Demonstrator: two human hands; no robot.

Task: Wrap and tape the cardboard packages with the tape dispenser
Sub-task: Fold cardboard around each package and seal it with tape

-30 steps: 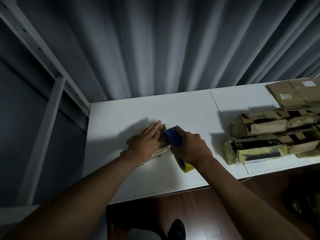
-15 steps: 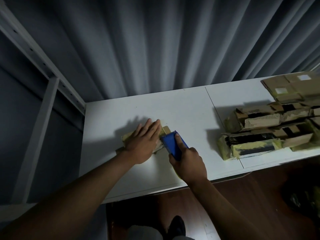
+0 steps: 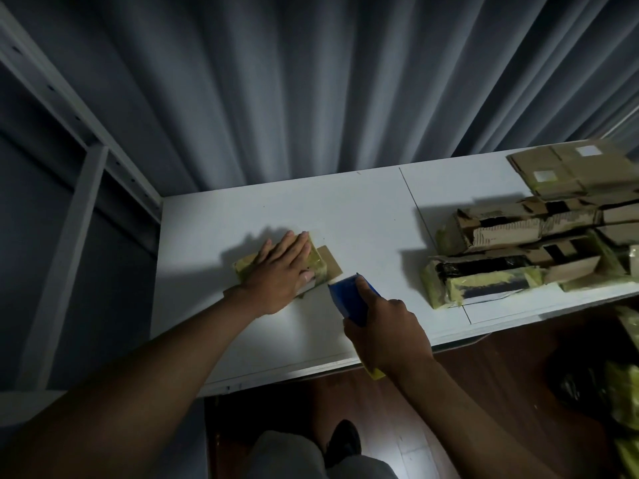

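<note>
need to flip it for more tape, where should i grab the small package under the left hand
Take the small package by its two long edges, coming from above. It lies flat under the left hand, and its right end faces the tape dispenser in the right hand.

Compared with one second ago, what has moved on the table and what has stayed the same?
The right hand, gripping the blue tape dispenser, has pulled it back off the small package, toward the table's near edge. The left hand still presses flat on that package. The stack of packages at right is unchanged.
</note>
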